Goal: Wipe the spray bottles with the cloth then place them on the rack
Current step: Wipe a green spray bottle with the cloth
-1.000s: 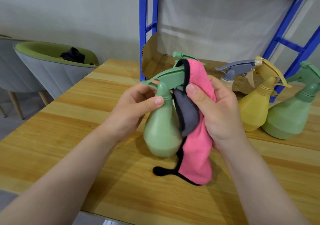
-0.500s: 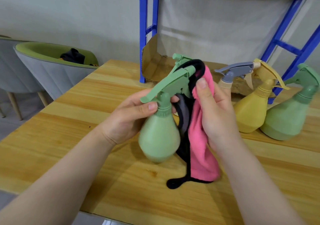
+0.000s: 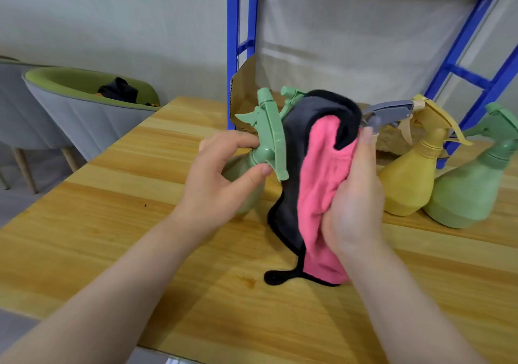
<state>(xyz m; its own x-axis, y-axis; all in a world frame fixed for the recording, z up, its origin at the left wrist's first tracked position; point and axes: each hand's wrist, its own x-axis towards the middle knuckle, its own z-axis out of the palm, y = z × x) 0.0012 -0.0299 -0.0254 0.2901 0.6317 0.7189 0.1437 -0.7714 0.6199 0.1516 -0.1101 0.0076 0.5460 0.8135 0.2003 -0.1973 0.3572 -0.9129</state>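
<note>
My left hand (image 3: 224, 178) grips a pale green spray bottle (image 3: 269, 136) by its neck, above the wooden table (image 3: 112, 223). Its body is mostly hidden behind my hand. My right hand (image 3: 353, 198) holds a pink cloth with grey and black backing (image 3: 319, 173), draped against the bottle's trigger head. At the right stand a yellow spray bottle (image 3: 409, 178) and another green spray bottle (image 3: 471, 190). A bottle with a grey spray head (image 3: 389, 111) stands behind the cloth. A further green nozzle (image 3: 291, 94) shows behind the held bottle. The blue rack (image 3: 238, 41) rises at the back.
An open cardboard box (image 3: 246, 94) lies at the rack's foot behind the bottles. A grey and green armchair (image 3: 78, 108) with a dark item on it stands left of the table. The table's near edge runs across the bottom of the view.
My left hand has turned the green bottle so its trigger head stands more upright and its body swings away behind my hand. The cloth has slid up and over the head.
</note>
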